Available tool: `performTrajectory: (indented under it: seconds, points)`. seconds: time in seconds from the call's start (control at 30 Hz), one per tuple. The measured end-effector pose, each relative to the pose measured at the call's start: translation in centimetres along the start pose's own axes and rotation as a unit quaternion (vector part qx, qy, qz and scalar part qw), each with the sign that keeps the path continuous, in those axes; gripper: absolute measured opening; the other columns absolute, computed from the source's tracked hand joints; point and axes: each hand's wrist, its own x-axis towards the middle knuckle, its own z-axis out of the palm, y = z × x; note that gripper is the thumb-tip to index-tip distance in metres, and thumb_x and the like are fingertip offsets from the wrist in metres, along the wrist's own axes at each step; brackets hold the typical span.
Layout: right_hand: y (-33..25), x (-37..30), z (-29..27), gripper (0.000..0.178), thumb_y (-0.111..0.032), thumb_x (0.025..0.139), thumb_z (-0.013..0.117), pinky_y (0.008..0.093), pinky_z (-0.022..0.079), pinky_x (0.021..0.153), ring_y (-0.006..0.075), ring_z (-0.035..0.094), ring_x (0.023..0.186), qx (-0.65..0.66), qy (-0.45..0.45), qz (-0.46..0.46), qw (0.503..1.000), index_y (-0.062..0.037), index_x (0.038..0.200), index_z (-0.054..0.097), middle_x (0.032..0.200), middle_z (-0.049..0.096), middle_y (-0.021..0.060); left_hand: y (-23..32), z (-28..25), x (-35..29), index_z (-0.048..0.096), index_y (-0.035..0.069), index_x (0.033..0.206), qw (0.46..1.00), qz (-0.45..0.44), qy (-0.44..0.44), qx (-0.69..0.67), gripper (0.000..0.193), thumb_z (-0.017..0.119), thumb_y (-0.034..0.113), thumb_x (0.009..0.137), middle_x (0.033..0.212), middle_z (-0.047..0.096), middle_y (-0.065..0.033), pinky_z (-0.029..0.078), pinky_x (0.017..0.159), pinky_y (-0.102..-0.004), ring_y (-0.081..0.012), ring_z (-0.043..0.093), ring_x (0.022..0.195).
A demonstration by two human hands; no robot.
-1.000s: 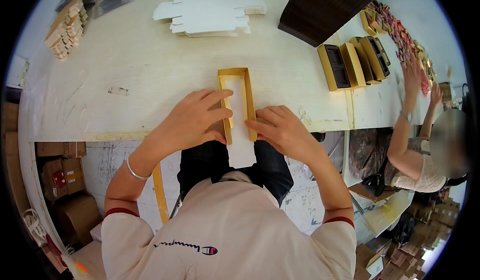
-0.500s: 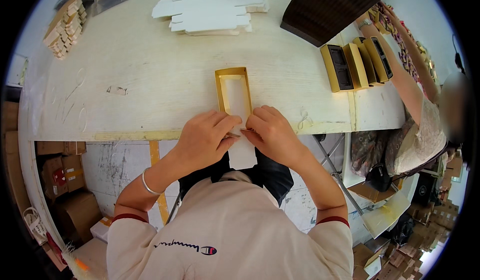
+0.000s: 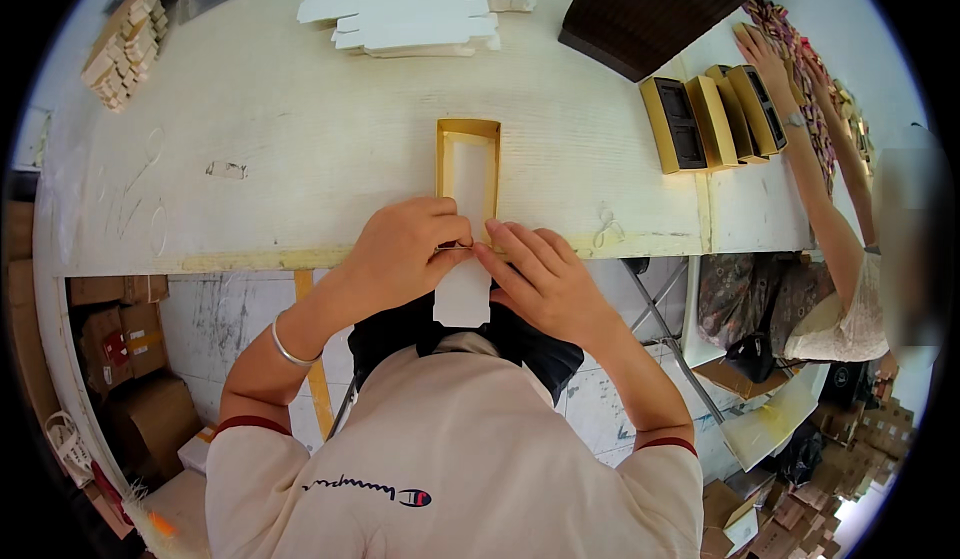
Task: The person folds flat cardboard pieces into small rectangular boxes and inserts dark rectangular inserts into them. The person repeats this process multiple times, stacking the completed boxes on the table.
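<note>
A narrow open box (image 3: 468,127) of folded card, gold on the walls and white on the bottom, lies lengthwise near the table's front edge. Its near end stands unfolded, and a white flap (image 3: 462,297) reaches past the edge above my lap. My left hand (image 3: 408,247) pinches a small card tab at the near left corner. At the near right corner, my right hand (image 3: 545,277) has its fingers stretched out along the box's side, their tips touching the card. Both hands partly hide the near end.
White flat box blanks (image 3: 410,9) lie stacked at the back. A dark brown box (image 3: 655,14) stands right of them, beside several gold boxes with black inserts (image 3: 680,124). A co-worker's arms (image 3: 815,159) reach in at the right. Stacked card pieces (image 3: 128,49) stand far left.
My right hand has gone from a pinch to stretched fingers. My left hand has come slightly inward, still pinching. The co-worker's arms have shifted.
</note>
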Motion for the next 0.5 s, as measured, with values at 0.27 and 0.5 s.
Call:
performTrajectory:
  seconds: [0.27,0.5]
  points:
    - [-0.2,0.7,3.1,0.028,0.009,0.078,0.063,0.0306,0.049,0.068,0.0274,0.056,0.078,0.384,0.123,0.206,0.892,-0.0003,0.105,0.058,0.093,0.058,0.0120,-1.8,-1.9,0.1,0.045,0.005,0.117,0.957,-0.019,-0.104,-0.270,0.032,0.057,0.022,0.093,0.105,0.061,-0.0146,0.049,0.076,-0.0364,-0.0285,0.062,0.091]
    - [-1.0,0.8,3.1,0.038,0.000,0.079,0.064,0.0332,0.048,0.072,0.0264,0.056,0.085,0.053,0.072,0.150,0.985,-0.0049,0.116,0.058,0.123,0.053,0.0183,-0.7,0.0,0.2,0.052,0.003,0.105,0.983,-0.022,0.079,-0.165,0.016,0.057,0.008,0.091,0.123,0.051,-0.0127,0.048,0.070,-0.0325,-0.0282,0.060,0.082]
